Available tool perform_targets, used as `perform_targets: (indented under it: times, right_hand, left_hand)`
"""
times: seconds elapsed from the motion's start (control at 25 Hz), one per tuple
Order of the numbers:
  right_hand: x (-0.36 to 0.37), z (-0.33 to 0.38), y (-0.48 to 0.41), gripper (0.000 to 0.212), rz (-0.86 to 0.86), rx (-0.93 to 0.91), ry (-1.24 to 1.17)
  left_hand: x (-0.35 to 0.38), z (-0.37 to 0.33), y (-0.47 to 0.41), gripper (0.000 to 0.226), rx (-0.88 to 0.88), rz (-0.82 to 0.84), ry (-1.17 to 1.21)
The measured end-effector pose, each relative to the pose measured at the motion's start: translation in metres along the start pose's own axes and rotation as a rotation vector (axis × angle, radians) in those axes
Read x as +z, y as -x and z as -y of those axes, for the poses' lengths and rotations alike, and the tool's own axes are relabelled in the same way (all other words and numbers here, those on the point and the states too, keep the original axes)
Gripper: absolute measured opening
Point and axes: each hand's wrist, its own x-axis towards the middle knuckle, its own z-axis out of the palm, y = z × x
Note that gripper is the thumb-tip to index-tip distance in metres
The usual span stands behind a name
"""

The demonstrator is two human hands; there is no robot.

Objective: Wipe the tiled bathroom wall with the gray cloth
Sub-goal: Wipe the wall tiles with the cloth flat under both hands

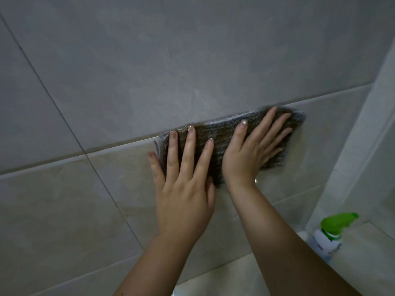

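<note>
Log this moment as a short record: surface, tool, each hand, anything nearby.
surface: tiled wall, gray tiles above, paler tiles below
tool: gray cloth, spread flat just under a grout line
left hand: open, fingers spread, pressing the cloth's left part
right hand: open, flat on the cloth's right part
nearby: spray bottle with green trigger head, on a ledge at lower right
</note>
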Motion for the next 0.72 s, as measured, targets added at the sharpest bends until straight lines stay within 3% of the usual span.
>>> perform_targets:
  times: [0.12,0.28,0.48,0.72]
  right_hand:
    - [0.005,-0.019,0.007,0.064,-0.059,-0.094,0.067]
    - [-0.002,-0.066,0.028,0.062,-0.002,-0.17,0.14]
    - [-0.008,-0.057,-0.03,0.065,-0.07,-0.119,0.072]
    - [-0.013,-0.1,-0.04,0.063,-0.099,-0.255,0.123]
  left_hand:
    - [0.017,0.0,0.018,0.074,0.038,0.028,0.0]
    - [0.038,-0.004,0.04,0.077,0.113,0.08,0.0]
    - [0.032,-0.037,0.001,0.068,0.045,0.017,0.088]
    - [0.066,-0.058,0.017,0.074,0.106,0.072,0.047]
